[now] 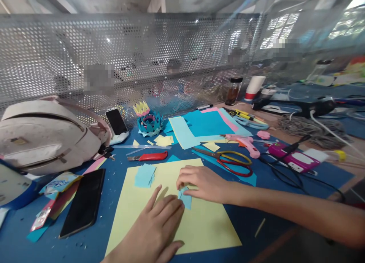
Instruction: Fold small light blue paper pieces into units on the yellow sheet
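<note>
On a pale yellow sheet of paper (211, 227), a small light-blue piece of paper (186, 202) lies between my hands and looks partly folded. My right hand (199, 181) has curled its fingers and thumb onto the upper part of that piece, pinching it. My left hand (159, 225) is stretched over the sheet from below, its fingertips touching the piece's left side and one finger sticking up. Left of the piece, also on the yellow sheet, sits a small stack of light-blue paper squares (145, 175).
Beyond the sheet lie a red utility knife (152, 156), scissors (228, 158) and a pink glue gun (246, 143). A layered blue paper flower (149, 124) stands at the back. A phone (82, 204) and a backpack (45, 133) are at left, a purple power strip (295, 158) at right.
</note>
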Action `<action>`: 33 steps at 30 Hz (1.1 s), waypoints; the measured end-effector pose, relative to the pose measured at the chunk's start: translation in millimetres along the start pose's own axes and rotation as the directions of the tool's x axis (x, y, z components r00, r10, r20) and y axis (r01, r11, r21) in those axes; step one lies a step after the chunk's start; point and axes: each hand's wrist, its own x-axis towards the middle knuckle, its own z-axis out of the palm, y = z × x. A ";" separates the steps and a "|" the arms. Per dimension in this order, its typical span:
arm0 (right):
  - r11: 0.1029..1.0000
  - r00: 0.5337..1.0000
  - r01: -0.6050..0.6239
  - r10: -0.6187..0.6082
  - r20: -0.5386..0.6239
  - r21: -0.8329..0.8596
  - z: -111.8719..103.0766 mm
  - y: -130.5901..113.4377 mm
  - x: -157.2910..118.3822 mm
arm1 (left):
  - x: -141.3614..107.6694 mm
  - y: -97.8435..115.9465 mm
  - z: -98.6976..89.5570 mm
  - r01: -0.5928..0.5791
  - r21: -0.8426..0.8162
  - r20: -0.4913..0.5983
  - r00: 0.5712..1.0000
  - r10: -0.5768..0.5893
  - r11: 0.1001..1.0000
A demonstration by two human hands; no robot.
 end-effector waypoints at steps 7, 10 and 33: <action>0.962 0.962 0.272 -0.272 0.032 -0.031 11.0 18.5 14.1 | 1.2 -5.5 8.5 0.002 -0.004 -0.064 0.998 -0.002 1.000; 0.980 0.981 0.194 -0.194 -0.001 0.043 17.8 21.4 16.5 | 0.8 -7.6 10.4 0.004 -0.036 -0.069 0.998 -0.006 0.999; 0.908 0.898 0.310 -0.377 -0.227 -0.284 25.6 29.5 -4.3 | 38.7 -17.6 23.4 0.365 -0.057 -0.307 0.879 -0.364 0.929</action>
